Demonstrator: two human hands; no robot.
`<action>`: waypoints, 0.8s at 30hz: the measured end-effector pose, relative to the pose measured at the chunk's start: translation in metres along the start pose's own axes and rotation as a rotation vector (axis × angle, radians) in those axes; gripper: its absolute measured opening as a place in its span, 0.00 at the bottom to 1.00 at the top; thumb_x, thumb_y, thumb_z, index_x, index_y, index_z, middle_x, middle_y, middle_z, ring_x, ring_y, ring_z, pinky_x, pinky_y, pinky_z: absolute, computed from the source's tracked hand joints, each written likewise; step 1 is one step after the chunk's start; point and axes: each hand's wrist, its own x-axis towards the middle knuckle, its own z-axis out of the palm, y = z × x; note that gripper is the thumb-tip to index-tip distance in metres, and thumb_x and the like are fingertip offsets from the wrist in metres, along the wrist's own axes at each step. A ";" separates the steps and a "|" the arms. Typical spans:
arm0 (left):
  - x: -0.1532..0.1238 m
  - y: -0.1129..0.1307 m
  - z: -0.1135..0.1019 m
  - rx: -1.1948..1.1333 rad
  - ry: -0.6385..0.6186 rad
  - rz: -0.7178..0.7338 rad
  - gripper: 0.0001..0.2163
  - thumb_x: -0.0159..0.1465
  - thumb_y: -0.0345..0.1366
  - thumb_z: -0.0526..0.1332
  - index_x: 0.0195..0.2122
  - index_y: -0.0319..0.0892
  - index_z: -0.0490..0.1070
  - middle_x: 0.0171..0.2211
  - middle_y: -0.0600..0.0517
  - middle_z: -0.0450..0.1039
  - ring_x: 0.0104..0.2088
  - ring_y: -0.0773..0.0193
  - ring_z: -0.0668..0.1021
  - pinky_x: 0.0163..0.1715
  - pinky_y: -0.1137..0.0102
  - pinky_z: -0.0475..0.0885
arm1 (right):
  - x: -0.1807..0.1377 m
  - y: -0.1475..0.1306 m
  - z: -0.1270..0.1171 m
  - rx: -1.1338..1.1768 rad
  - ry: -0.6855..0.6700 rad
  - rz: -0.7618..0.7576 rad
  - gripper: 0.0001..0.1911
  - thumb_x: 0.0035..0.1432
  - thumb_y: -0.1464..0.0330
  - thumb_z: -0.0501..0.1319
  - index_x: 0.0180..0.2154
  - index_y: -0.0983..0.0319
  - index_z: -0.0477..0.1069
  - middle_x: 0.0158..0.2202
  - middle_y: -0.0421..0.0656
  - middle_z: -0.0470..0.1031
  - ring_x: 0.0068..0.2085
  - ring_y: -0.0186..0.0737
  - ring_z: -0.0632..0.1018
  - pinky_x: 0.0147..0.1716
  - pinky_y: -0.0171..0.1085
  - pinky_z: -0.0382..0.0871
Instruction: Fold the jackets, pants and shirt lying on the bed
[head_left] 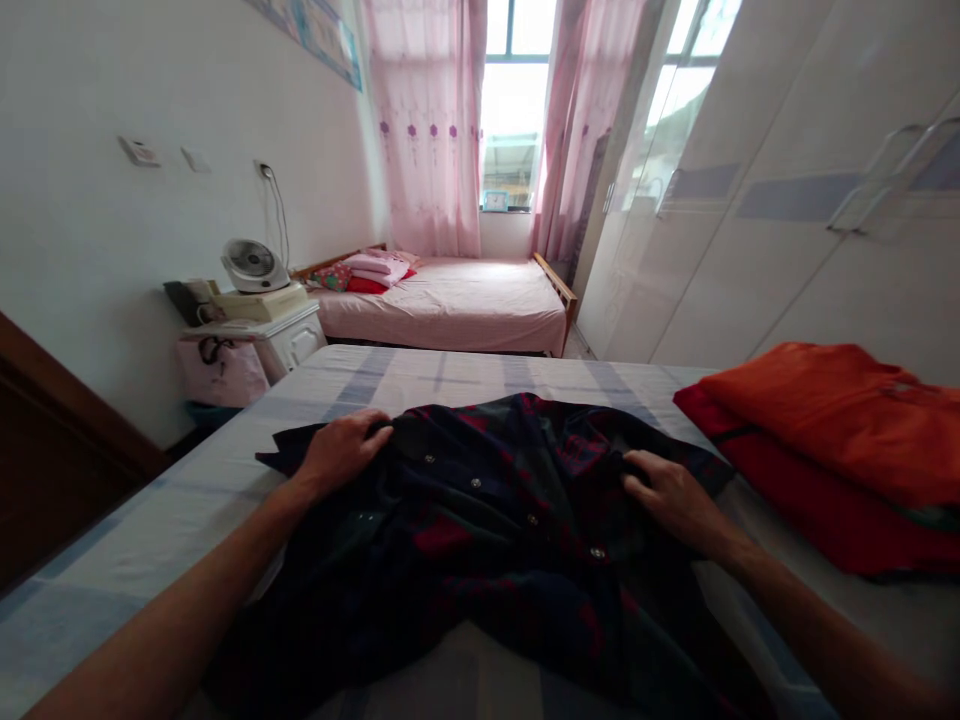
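Observation:
A dark plaid shirt in navy, green and red is spread over the bed in front of me, its row of buttons running slantwise across it. My left hand pinches the cloth near the upper left of the shirt, fingers closed. On the other side, my right hand grips the fabric close to the collar area, also closed. Both forearms reach in from the lower corners. Part of the cloth inside each grip is hidden by the fingers.
Folded orange and red clothes lie stacked on the right of the checked bedsheet. Beyond stands a second bed with pillows. A fan sits on the bedside cabinet at left; white wardrobes line the right.

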 end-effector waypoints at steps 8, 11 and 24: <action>-0.036 -0.054 -0.033 0.008 0.228 -0.155 0.19 0.59 0.53 0.49 0.40 0.48 0.71 0.40 0.54 0.74 0.35 0.54 0.77 0.34 0.64 0.69 | 0.009 0.016 -0.030 0.220 0.042 0.221 0.16 0.55 0.58 0.51 0.36 0.58 0.72 0.31 0.41 0.77 0.32 0.44 0.77 0.30 0.39 0.68; -0.042 -0.069 -0.020 -0.019 0.042 -0.095 0.18 0.59 0.51 0.52 0.36 0.45 0.75 0.38 0.49 0.74 0.38 0.51 0.77 0.38 0.61 0.70 | 0.007 0.013 -0.016 0.182 -0.020 0.136 0.13 0.54 0.59 0.53 0.33 0.58 0.73 0.32 0.41 0.77 0.35 0.45 0.77 0.33 0.38 0.68; 0.004 -0.030 -0.023 -0.239 -0.174 -0.005 0.18 0.59 0.47 0.51 0.36 0.42 0.74 0.38 0.48 0.77 0.40 0.54 0.77 0.42 0.65 0.69 | 0.020 -0.007 -0.048 0.814 -0.209 0.261 0.20 0.52 0.56 0.58 0.45 0.57 0.70 0.35 0.41 0.78 0.34 0.44 0.78 0.31 0.39 0.73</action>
